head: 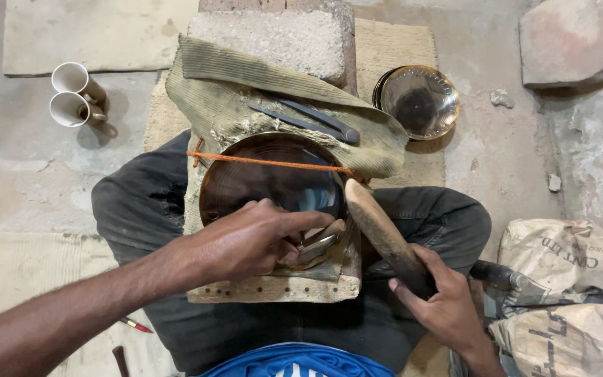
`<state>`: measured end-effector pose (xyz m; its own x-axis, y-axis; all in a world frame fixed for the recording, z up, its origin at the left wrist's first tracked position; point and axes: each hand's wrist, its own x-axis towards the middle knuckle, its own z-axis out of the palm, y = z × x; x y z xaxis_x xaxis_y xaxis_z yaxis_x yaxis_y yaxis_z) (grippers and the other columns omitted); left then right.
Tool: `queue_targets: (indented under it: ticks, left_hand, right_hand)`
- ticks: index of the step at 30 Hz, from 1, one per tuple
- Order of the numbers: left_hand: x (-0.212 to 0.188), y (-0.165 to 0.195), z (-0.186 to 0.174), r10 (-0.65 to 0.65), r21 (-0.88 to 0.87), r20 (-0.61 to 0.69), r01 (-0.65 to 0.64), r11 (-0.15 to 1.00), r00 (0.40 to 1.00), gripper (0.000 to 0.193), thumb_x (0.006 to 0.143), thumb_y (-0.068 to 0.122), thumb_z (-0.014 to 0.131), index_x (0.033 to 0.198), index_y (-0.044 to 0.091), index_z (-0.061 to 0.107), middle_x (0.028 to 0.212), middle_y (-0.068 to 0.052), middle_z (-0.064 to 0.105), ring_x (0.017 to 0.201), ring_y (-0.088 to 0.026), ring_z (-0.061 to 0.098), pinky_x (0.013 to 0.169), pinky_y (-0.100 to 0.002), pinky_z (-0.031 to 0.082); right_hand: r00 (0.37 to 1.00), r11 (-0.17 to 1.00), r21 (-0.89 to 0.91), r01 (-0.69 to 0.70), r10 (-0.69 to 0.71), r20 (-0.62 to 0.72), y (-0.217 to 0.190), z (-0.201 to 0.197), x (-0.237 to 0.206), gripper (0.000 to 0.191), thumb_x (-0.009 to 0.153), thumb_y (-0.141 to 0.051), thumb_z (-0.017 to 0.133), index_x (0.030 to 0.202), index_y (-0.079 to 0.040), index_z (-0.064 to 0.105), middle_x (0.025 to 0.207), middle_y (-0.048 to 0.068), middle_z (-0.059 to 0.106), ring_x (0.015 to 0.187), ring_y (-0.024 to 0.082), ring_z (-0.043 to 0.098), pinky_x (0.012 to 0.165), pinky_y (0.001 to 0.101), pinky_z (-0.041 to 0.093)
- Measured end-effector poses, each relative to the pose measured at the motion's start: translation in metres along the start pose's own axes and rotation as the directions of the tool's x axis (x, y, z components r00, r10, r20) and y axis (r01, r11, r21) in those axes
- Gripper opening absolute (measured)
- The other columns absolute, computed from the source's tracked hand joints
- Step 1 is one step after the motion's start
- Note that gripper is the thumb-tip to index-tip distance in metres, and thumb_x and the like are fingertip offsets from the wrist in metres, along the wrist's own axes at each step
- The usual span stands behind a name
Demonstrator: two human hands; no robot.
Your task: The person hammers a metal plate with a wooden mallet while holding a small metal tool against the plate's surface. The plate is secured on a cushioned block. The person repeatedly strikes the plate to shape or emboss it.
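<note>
Dark round metal plate (273, 183) on a wooden board (280, 287) across the lap, orange string (273, 163) stretched over its far edge. Left hand (246, 241) pinching a small metal tool (319, 241) at the near rim. Right hand (448, 304) wrapped around a wooden mallet (382, 234). Beyond: olive cloth (246, 91), two dark files (315, 120), shiny plates (419, 101) far right, two mugs (75, 94) far left.

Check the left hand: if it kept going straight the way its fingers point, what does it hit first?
Probably the wooden mallet held by the right hand. The left hand points right across the metal plate rim, holding a small tool there; height difference is unclear.
</note>
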<state>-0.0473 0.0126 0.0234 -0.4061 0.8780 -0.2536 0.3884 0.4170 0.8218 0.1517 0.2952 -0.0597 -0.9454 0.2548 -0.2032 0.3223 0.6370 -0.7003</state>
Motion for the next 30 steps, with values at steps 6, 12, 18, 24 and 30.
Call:
queue_targets:
  ticks: [6,12,18,24,30]
  left_hand:
    - [-0.001,0.005,0.000,-0.091,0.068,0.060,0.087,0.994,0.994,0.070,0.081,0.000,0.065,0.145,0.026,0.053,0.078,-0.017,0.075,0.069,-0.032,0.076,0.067,-0.047,0.056]
    - [-0.003,-0.001,0.012,-0.051,0.002,-0.158,0.052,0.999,0.986,0.062,0.078,-0.001,0.068,0.137,0.016,0.056,0.090,-0.016,0.078,0.078,-0.031,0.078,0.069,-0.045,0.061]
    - [-0.019,-0.008,0.030,-0.193,-0.151,-0.366,0.146,0.978,0.910,0.059,0.081,-0.002,0.068,0.137,0.013,0.056,0.093,-0.017,0.080,0.082,-0.030,0.080,0.072,-0.044,0.061]
    - [-0.031,-0.005,0.056,-0.352,-0.280,-0.634,0.219,0.935,0.688,0.054,0.082,0.005,0.075,0.130,0.006,0.050,0.087,-0.016,0.078,0.078,-0.029,0.079,0.066,-0.043,0.060]
    - [-0.030,-0.004,0.069,-0.492,-0.429,-0.640,0.258,0.866,0.590,0.058,0.083,0.005,0.073,0.133,0.006,0.044,0.082,-0.012,0.078,0.073,-0.025,0.080,0.062,-0.039,0.062]
  right_hand:
    - [0.999,0.888,0.459,0.030,-0.021,-0.024,0.006,-0.006,0.006,0.046,0.091,-0.019,0.080,0.125,-0.007,0.051,0.092,0.014,0.065,0.077,0.020,0.068,0.066,0.0328,0.058]
    - [0.987,0.974,0.202,0.104,-0.126,0.101,0.000,-0.026,0.031,0.046,0.090,-0.020,0.074,0.127,-0.007,0.051,0.093,0.015,0.067,0.081,0.022,0.067,0.067,0.0310,0.059]
    - [0.957,0.981,-0.154,0.114,-0.067,0.281,-0.044,-0.065,0.069,0.055,0.082,-0.018,0.074,0.132,-0.012,0.052,0.083,0.013,0.071,0.069,0.024,0.074,0.063,0.0387,0.057]
    - [0.904,0.863,-0.411,0.293,-0.110,0.413,-0.105,-0.080,0.114,0.063,0.078,-0.019,0.076,0.138,-0.022,0.057,0.095,0.005,0.075,0.062,0.019,0.073,0.060,0.0362,0.063]
    - [0.827,0.938,-0.288,0.192,0.004,0.563,-0.168,-0.076,0.143,0.051,0.088,-0.019,0.066,0.137,-0.022,0.051,0.087,0.001,0.072,0.065,0.018,0.072,0.066,0.0382,0.061]
